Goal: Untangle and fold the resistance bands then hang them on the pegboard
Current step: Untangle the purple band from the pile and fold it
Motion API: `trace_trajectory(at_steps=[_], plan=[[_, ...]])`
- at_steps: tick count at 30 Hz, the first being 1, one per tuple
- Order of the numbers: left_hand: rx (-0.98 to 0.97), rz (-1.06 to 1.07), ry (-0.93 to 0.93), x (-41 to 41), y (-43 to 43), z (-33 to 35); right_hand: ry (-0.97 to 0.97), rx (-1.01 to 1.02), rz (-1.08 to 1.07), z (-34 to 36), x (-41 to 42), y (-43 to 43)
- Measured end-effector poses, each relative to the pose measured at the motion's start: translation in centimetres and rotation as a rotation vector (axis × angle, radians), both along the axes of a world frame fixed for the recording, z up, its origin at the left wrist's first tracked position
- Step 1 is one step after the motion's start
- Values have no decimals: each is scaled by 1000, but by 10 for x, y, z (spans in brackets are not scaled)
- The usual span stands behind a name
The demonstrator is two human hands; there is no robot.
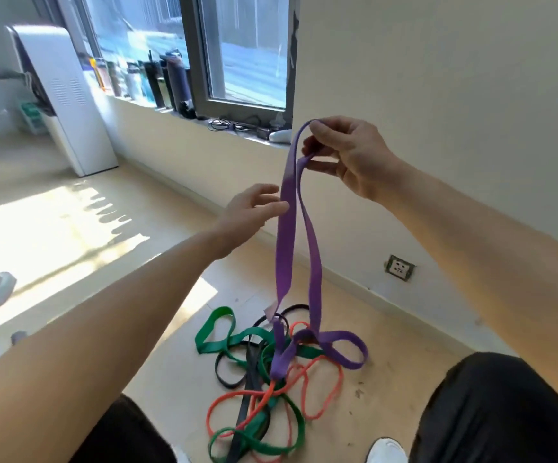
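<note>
Pinching the limp, stretchy purple band [296, 208] at its top, the right hand [347, 155] lifts it from the tangle [270, 372]; the left hand [250, 212], fingers loose, reaches for mid-length.

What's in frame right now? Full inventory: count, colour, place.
purple band: 1, purple, top lifted, lower end in floor pile
green band: count unclear, green, floor pile
orange band: count unclear, orange, floor pile
black band: count unclear, black, floor pile
bottles: several, mostly dark, windowsill
cables: a few, black, windowsill
white unit: 1, white, floor left of window
wall socket: 1, pale, low on right wall
white shoe: 1, white, bottom edge
left hand: 1, open, fingers beside purple band, contact unclear
right hand: 1, pinches purple band's top loop
</note>
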State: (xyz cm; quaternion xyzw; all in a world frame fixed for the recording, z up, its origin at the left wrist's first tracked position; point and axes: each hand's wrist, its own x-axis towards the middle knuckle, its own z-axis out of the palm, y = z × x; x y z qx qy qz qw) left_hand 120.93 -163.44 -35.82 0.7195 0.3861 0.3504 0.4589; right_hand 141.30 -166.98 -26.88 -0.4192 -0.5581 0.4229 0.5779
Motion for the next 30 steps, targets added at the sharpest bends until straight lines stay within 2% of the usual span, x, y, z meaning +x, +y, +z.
trace_trajectory(at_steps=[4, 8, 10, 13, 16, 19, 21, 24, 26, 28, 30], plan=[[-71, -93, -50, 29, -6, -4, -35, -33, 37, -9, 4, -5], [-128, -157, -48, 42, 5, -18, 18, -79, -8, -30, 24, 2], [-71, -157, 52, 40, 17, -30, 55, -116, -60, -46, 36, 9], [44, -136, 302, 33, 37, -52, 174, -151, -114, -71, 54, 19], [16, -187, 434, 29, 51, -74, 335, -168, -137, -90, 71, 34], [-17, -219, 404, 22, 69, -87, 386, -223, -160, -117, 90, 48], [-34, -141, 307, 14, 83, -91, 355, -302, -183, -139, 103, 53], [-43, -45, 140, 3, 93, -90, 170, -464, -117, -165, 121, 52], [-22, -19, 66, 1, 93, -90, -130, -564, -11, -177, 127, 51], [-6, 7, -5, 5, 90, -87, -532, -605, 74, -185, 124, 52], [10, 0, -38, 14, 86, -83, -762, -574, 88, -183, 114, 55]])
